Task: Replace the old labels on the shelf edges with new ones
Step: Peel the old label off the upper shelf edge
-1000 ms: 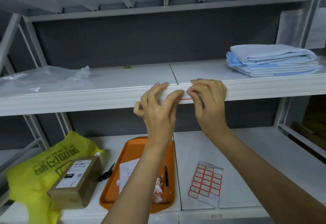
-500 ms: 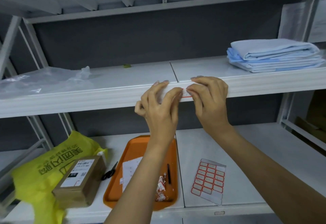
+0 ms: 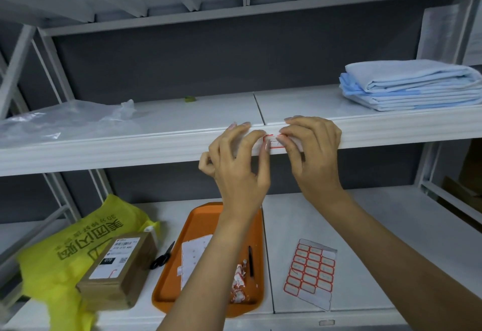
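Observation:
A small white label with a red border (image 3: 273, 142) is stuck on the front edge of the middle shelf (image 3: 130, 150). My left hand (image 3: 240, 171) is at the label's left end, its bent index fingertip touching it. My right hand (image 3: 315, 153) covers the right end, with bent fingertips pressing on it. On the lower shelf lies a sheet of red-bordered labels (image 3: 310, 270). An orange tray (image 3: 167, 296) holds a used backing sheet (image 3: 193, 257), torn label scraps (image 3: 238, 283) and a pen (image 3: 251, 260).
Folded blue cloth (image 3: 412, 85) lies on the middle shelf at the right and a clear plastic bag (image 3: 65, 119) at the left. Below left are a yellow bag (image 3: 78, 239), a cardboard box (image 3: 117, 268) and black scissors (image 3: 163, 256).
My hands have stayed at the shelf edge. My fingertips have drawn slightly apart, so more of the label shows between them. The view has shifted a little.

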Motion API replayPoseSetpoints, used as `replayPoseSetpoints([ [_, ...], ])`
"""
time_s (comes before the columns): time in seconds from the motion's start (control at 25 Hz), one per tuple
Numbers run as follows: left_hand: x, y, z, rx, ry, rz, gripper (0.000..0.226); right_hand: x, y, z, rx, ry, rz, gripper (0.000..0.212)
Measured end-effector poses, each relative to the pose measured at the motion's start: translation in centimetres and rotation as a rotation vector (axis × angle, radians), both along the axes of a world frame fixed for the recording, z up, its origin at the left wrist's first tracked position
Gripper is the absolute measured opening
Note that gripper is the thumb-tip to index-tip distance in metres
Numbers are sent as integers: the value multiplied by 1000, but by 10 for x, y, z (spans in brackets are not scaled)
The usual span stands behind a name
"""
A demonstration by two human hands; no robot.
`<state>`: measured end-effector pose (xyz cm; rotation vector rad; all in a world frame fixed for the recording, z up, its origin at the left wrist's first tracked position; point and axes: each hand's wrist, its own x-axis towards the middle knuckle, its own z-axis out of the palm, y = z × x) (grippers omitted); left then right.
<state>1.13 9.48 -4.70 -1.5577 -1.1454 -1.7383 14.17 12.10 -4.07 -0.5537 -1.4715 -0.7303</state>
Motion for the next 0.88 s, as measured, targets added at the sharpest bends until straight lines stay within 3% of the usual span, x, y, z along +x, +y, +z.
replayPoseSetpoints([
  [0.88,1,6,1,104,-34,-89,17,-10,-16,5,-102,124,91,8],
])
